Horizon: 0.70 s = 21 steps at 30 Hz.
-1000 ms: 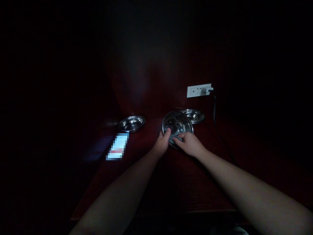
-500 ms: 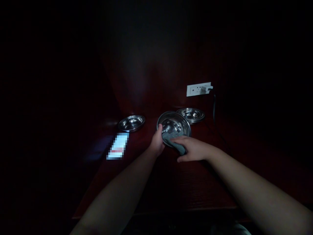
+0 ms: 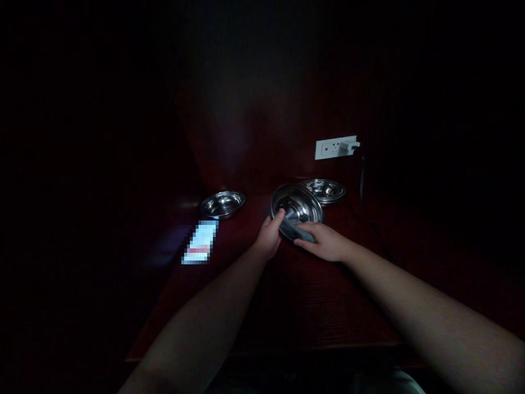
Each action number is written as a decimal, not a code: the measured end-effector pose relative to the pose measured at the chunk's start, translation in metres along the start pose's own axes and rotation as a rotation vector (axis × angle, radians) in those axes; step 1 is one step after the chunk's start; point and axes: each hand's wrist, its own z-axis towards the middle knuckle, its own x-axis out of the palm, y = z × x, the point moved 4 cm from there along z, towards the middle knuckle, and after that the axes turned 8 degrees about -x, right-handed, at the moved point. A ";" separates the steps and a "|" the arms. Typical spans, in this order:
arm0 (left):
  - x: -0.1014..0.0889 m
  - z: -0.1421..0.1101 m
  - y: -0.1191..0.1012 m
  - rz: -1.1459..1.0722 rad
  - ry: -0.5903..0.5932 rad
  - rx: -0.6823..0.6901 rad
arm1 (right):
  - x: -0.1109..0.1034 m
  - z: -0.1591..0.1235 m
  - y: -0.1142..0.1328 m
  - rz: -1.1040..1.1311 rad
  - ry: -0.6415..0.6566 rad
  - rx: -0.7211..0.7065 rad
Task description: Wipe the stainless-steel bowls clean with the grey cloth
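Observation:
A shiny metal bowl (image 3: 301,200) is tilted toward me above the table, its inside showing. My left hand (image 3: 269,236) grips its near left rim, with the thumb on the inside. In my right hand (image 3: 326,241) is a grey-green cloth (image 3: 293,230), pressed against the lower inner edge of the bowl; part of the cloth sticks out between thumb and fingers. Just behind the bowl lies a stack of metal bowls (image 3: 328,190), partly covered by it. Another metal bowl (image 3: 223,204) rests upright on the left.
The dark red table (image 3: 311,312) has its front edge close to me. A lit, blurred-out phone (image 3: 200,242) lies on the left near that bowl. On the back wall, a white socket (image 3: 328,148) holds a plug with a cable (image 3: 362,178) hanging down. The surroundings are very dark.
The cloth has shifted along the bowl's inner edge with my right hand, which opened out and then closed in again. The bowl moved left, then back right, in my left hand.

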 end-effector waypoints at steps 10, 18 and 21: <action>-0.002 0.006 0.005 -0.028 -0.055 -0.011 | 0.002 0.003 0.005 0.034 -0.021 -0.087; -0.005 0.007 0.006 -0.011 -0.076 -0.038 | 0.006 0.001 -0.004 0.069 -0.065 -0.061; -0.005 0.007 0.006 -0.007 -0.091 -0.048 | 0.007 0.002 -0.005 0.055 -0.056 -0.069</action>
